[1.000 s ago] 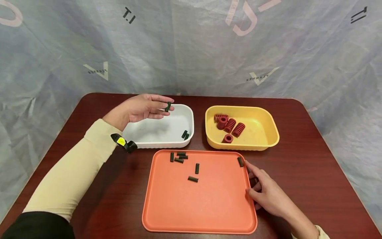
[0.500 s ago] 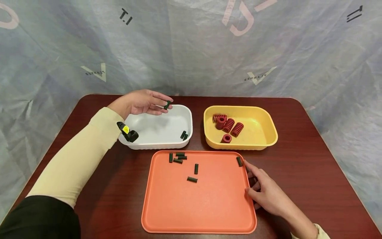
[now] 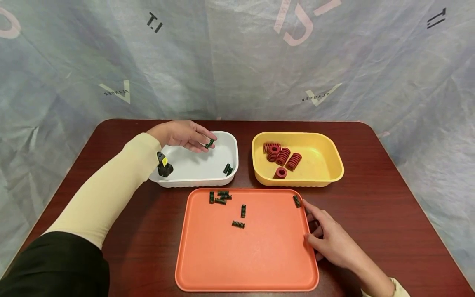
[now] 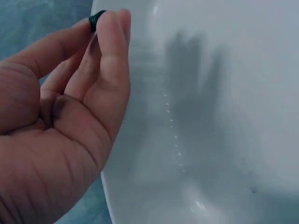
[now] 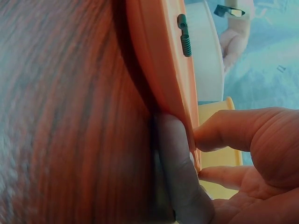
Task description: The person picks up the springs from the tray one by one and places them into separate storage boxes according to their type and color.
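My left hand (image 3: 182,134) pinches a small dark green spring (image 3: 209,143) between thumb and fingertips, over the back part of the white bin (image 3: 189,168). In the left wrist view, the end of this spring (image 4: 96,21) pokes out beside the fingertips, and the hand's shadow falls on the bin's inside. Two more green springs (image 3: 228,169) lie in the bin's front right corner. At the orange tray's (image 3: 248,255) right edge, my right hand (image 3: 332,239) grips the rim, with thumb on top and fingers partly below. Several green springs (image 3: 243,210) lie on the tray.
A yellow bin (image 3: 319,159) right of the white one holds several thicker red springs (image 3: 294,161). One green spring (image 3: 297,201) sits by the tray's right rim, close to my right fingertips. A grey printed sheet (image 3: 222,62) hangs behind the brown table (image 3: 378,185).
My left hand, still pinching the spring, has lowered toward the white bin and shifted slightly right. The right hand stays on the tray's edge, and the head view has shifted a little.
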